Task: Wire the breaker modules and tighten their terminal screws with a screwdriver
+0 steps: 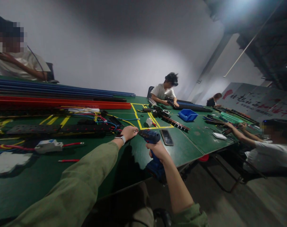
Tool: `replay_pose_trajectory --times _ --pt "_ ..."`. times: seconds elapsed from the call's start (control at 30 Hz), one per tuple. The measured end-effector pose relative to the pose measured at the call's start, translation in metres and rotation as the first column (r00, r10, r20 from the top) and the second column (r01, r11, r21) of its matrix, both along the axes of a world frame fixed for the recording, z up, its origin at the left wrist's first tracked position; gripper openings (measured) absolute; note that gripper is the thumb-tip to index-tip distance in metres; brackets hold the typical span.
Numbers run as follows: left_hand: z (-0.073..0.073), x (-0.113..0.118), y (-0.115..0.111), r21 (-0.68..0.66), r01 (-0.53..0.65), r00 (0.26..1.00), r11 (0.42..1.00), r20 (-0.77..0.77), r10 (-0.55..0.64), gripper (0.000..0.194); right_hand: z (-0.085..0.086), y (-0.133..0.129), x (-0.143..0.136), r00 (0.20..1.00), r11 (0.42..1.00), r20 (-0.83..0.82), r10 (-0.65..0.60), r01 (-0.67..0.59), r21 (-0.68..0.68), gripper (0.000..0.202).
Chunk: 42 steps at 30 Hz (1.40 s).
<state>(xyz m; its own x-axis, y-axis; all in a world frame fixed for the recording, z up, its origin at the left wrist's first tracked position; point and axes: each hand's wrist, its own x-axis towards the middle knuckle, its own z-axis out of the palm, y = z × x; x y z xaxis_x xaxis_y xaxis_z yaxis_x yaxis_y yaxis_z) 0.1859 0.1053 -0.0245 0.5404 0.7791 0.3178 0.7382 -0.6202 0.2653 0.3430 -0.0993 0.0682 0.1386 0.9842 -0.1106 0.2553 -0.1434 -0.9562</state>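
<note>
My right hand (157, 150) is wrapped round the handle of a blue cordless drill (152, 136), held above the table's front edge with its nose pointing left. At the drill's tip is my left hand (130, 133), fingers closed in a pinch; whatever they hold is too small to make out. Just left of that hand lies a long black socket strip (86, 128) with wires at its end. A phone (167, 137) rests on the green table (186, 151) right behind the drill. A white breaker with red wires (48, 146) sits farther left.
Blue rails (62, 88) and an orange-red channel (62, 103) stretch along the left back. Yellow tape (136, 115) marks the tabletop. A blue bin (188, 115) stands farther back. Several people work around the table, one person (271, 148) at the right, another (163, 91) opposite.
</note>
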Motion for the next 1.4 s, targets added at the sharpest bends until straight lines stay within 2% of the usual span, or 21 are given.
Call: replay_pose_trajectory --times 0.53,0.87,1.4 --pt "0.0019 0.0019 0.0026 -0.044 -0.019 1.0 0.999 0.007 0.02 0.032 0.0018 -0.0018 -0.0002 1.0 1.0 -0.003 -0.007 0.007 -0.011 0.027" --pt "0.0018 0.002 0.004 -0.04 0.006 1.0 0.999 0.02 -0.005 0.03 -0.0013 -0.001 0.0023 1.0 1.0 -0.012 -0.004 0.004 0.003 0.02" --pt "0.0006 0.0027 0.0014 -0.028 -0.007 1.0 1.0 0.023 0.008 0.028 0.0032 -0.0051 -0.0015 1.0 1.0 -0.001 -0.029 0.029 0.009 0.017"
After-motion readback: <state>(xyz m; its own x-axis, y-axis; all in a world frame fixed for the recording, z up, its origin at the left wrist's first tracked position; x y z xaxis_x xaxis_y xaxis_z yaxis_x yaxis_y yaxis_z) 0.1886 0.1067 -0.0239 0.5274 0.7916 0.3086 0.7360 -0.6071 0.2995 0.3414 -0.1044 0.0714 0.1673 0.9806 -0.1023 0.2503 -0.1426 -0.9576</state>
